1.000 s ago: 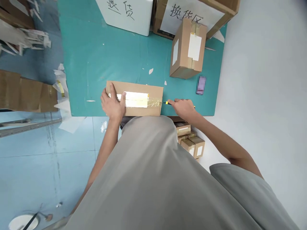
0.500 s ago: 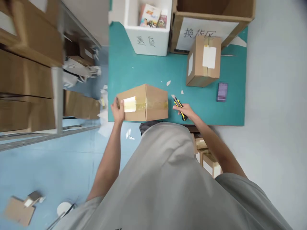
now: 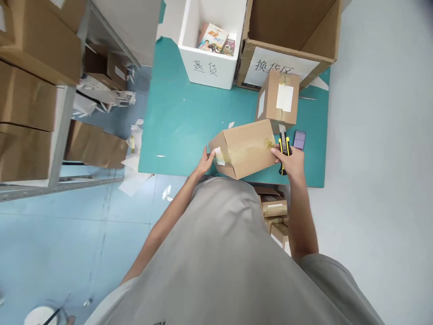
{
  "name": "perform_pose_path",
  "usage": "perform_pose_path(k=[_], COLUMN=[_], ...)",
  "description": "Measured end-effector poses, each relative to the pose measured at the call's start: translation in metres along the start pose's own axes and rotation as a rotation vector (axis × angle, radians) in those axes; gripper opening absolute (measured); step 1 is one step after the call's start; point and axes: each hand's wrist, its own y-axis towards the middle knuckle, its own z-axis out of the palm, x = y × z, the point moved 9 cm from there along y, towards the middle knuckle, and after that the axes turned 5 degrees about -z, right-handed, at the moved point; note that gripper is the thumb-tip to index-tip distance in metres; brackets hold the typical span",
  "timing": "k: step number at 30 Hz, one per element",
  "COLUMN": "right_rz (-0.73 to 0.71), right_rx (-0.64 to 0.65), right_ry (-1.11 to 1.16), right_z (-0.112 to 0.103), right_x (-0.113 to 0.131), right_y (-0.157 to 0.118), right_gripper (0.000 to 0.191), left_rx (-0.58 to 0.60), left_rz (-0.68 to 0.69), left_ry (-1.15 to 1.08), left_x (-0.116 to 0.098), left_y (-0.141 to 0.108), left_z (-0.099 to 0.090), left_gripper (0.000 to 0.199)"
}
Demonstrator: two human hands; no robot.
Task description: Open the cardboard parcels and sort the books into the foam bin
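A taped cardboard box (image 3: 252,149) is tilted between my hands over the front of the green table. My left hand (image 3: 204,162) grips its left end, thumb beside the white label (image 3: 219,156). At the opposite end, my right hand (image 3: 293,161) holds a black and yellow utility knife (image 3: 284,143) with its blade out, pointing away from me. The thumb of that hand touches the box's right edge. Just behind stands another closed cardboard box (image 3: 273,97) with white labels.
A white bin (image 3: 211,67) with booklets (image 3: 214,38) and a large open carton (image 3: 291,54) stand at the back. A phone (image 3: 299,140) lies at right on the green table (image 3: 176,117). Shelves of boxes (image 3: 30,99) rise at left; more boxes (image 3: 274,208) sit below the table.
The box has moved right, turned and tilted, with my left hand following. My right hand, still holding the utility knife, has shifted right and come against the box's end.
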Motion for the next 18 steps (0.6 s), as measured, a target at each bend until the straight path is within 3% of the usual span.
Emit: perform_pose_path(k=[2,4,8,12,15,18], right_rz=[-0.049,-0.084,-0.142,-0.171,-0.234,-0.263], right_rx=[-0.028,-0.050,-0.062,0.008,0.019,0.189], right_ry=[-0.119,-0.233,-0.422,-0.559,-0.644,-0.628], right_z=[-0.011,-0.010,0.000,0.004,0.011,0.045], right_x=[0.006,0.011,0.025,0.046,0.075,0.097], right_y=[-0.003,-0.007,-0.012,-0.016,-0.034,-0.062], right_gripper=[0.052,0.052,0.050,0.053,0.056,0.057], left_rx=[-0.015,-0.062,-0.128,-0.104,-0.116,-0.141], left_rz=[-0.017,0.031,0.338,0.428,0.411,0.397], left_ry=[-0.052,-0.128,-0.251,-0.160,-0.112,-0.114], left_x=[0.000,-0.012,-0.072,-0.114,-0.120,-0.116], left_y=[0.012,0.023,0.031,0.033,0.035,0.034], left_z=[0.020,0.021,-0.007,-0.022,-0.024,-0.022], left_gripper=[0.055,0.067,0.059,0.042,0.034,0.031])
